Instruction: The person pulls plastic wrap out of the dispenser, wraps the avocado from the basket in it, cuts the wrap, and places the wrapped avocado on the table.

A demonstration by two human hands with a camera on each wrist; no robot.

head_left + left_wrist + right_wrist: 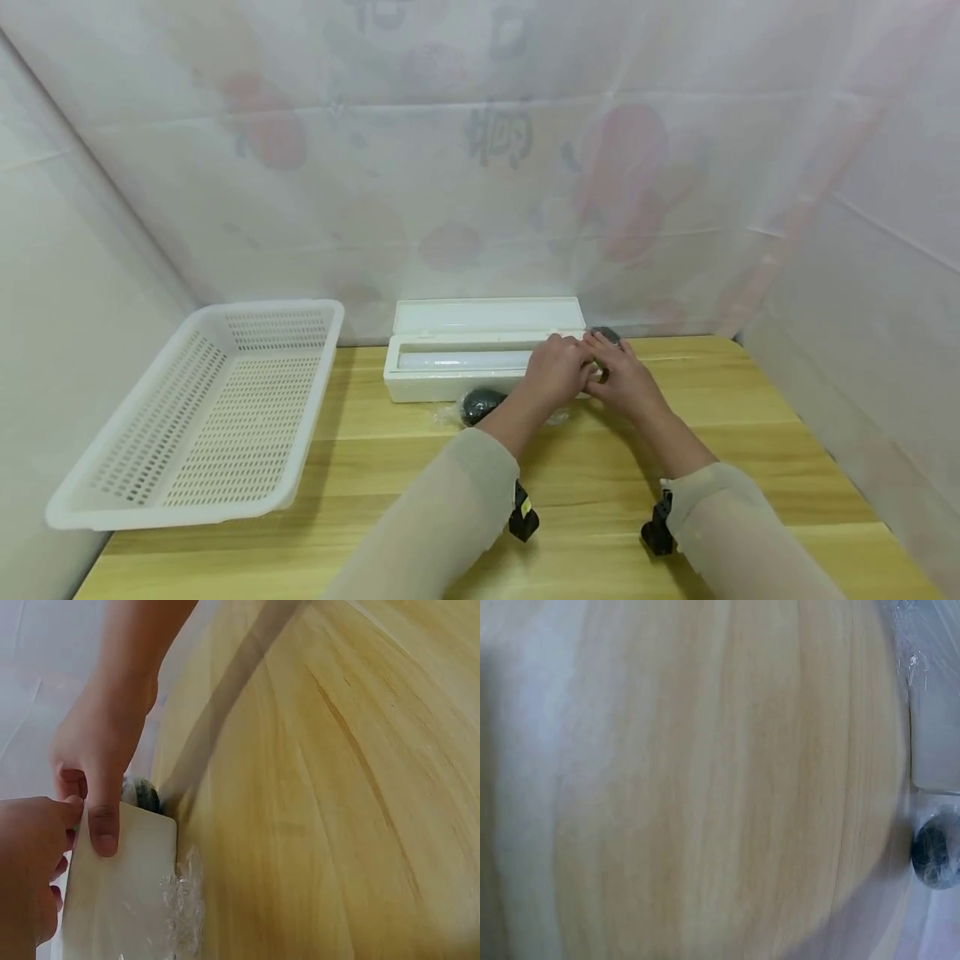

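A long white cling film box (427,387) stands at the back of the table with its lid (487,314) raised and a white roll (465,360) inside. Both hands meet at its right end. My right hand (626,379) grips that end, its thumb lying on the front wall in the left wrist view. My left hand (557,371) has curled fingers beside the right fingertips; what they pinch is hidden. A dark rounded item (480,406) in clear film lies before the box, partly behind the left forearm. Another dark wrapped item (931,851) lies beyond the box's right end.
A white perforated plastic basket (311,417) stands on the left of the wooden table (592,533). Crumpled clear film (184,907) lies along the box's front. Pale printed sheeting (450,192) hangs behind and at both sides.
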